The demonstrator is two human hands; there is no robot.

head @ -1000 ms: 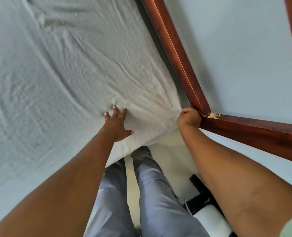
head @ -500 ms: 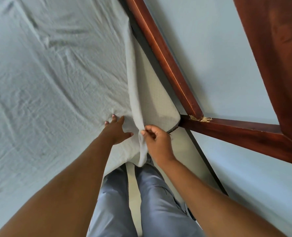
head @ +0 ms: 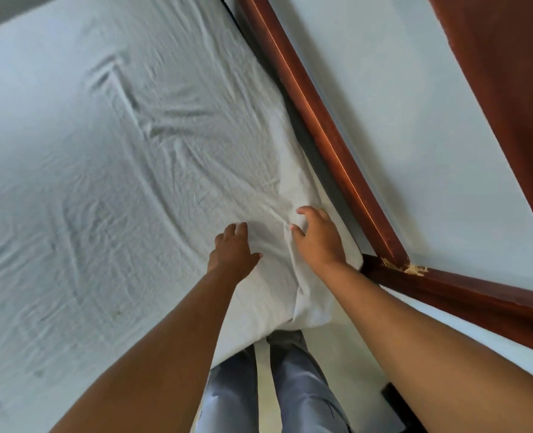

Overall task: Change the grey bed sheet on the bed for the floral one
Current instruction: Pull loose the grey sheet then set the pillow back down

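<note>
1. Left and centre of the frame: grey bed sheet (head: 118, 182), spread over the bed, creased all over, with long ridges running from the upper centre down towards the hands.
2. Lower left, rising to just below centre: bare forearm ending in the left hand (head: 234, 248); palm down on the sheet, fingers reaching forward, thumb spread to the right; pressing the cloth, holding nothing.
3. Just right of that, near but not touching: right hand (head: 320, 235), lying on the sheet close to the corner of the bed; fingers bent and dug into the cloth, gripping a gathered fold; thick pleat running from under the palm down to the hanging edge of the sheet.
4. Bottom centre: grey trousers (head: 302, 385), both legs standing at the near edge of the bed, their tops covered by the hanging sheet.
5. Right of the hands: red-brown wooden bed frame (head: 321, 126), one rail slanting from top centre down to a corner, a second rail leaving that corner towards the lower right; chipped joint (head: 405, 268) showing pale splintered wood; dark gap between sheet and slanting rail.
6. Right side: pale blue-grey surface (head: 399, 104) beyond the rails; wall or floor, cannot tell.
7. Upper right corner: dark red-brown wooden panel (head: 508, 73), cut off by the frame edge.
</note>
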